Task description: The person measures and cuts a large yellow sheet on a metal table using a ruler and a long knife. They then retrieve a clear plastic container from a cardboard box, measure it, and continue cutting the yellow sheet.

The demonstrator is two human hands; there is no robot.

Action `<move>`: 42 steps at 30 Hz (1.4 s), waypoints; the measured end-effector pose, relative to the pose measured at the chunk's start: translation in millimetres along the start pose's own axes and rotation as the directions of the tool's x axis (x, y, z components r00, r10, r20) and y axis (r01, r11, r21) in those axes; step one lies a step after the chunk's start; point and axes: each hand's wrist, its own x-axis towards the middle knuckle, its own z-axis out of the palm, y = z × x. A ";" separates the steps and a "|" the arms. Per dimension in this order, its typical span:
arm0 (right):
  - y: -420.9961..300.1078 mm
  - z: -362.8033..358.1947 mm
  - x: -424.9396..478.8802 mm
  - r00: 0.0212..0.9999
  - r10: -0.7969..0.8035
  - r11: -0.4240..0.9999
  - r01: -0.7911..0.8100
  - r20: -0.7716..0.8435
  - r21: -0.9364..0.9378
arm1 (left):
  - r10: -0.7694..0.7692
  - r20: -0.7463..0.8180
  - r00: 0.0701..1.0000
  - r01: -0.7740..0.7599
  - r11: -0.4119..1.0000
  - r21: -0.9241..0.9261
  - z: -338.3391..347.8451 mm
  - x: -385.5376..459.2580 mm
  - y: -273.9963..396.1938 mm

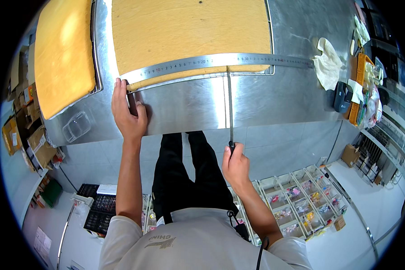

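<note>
A flat golden sheet of sponge cake (192, 30) lies on a wire rack (273, 44) on the steel worktable (189, 104). Across its near edge rests a long steel ruler (175, 65), which runs past the rack on the right. My left hand (130, 113) is at the ruler's left end, fingertips against it, thumb spread apart. In my right hand (237, 165) is the black handle of a long, narrow-bladed knife (230, 104). The blade points away from me, and its tip meets the cake's near edge by the ruler.
A second golden cake sheet (65, 57) sits at the left on its own rack. Nearby lies a clear plastic container (77, 127). To the right are a cream cloth (327, 64), a dark device (342, 97) and an orange basket (359, 87). Behind me stand bins of small packets (295, 202).
</note>
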 end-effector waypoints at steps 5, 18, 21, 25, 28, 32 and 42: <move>4.4 2.0 -2.0 1.000 0.003 1.000 -0.003 -0.011 -0.005 | -0.007 0.017 1.000 0.007 1.000 0.001 0.2 0.5 1.3; 19.4 -15.4 -7.7 0.997 0.042 0.992 -0.035 -0.059 0.118 | 0.013 -0.018 1.000 -0.013 1.000 0.001 1.7 1.5 2.6; 24.2 -20.8 -4.2 0.997 0.043 0.993 -0.036 -0.064 0.110 | 0.008 -0.020 1.000 -0.009 1.000 -0.004 2.0 1.7 3.4; 25.3 -23.8 -1.9 0.998 0.043 0.994 -0.037 -0.055 0.102 | 0.012 -0.017 1.000 -0.011 1.000 0.016 2.0 1.6 3.7; 25.4 -24.5 -0.6 0.998 0.036 0.994 -0.031 -0.054 0.105 | 0.009 -0.016 1.000 -0.008 1.000 0.026 2.2 1.7 4.6; 27.3 -24.4 0.3 0.999 0.037 0.995 -0.033 -0.040 0.094 | 0.002 -0.021 1.000 -0.001 1.000 0.015 3.4 2.1 4.7; 32.2 -22.4 3.4 0.999 0.046 0.995 -0.045 -0.003 0.091 | 0.018 -0.012 1.000 -0.018 0.999 0.037 4.3 1.4 3.5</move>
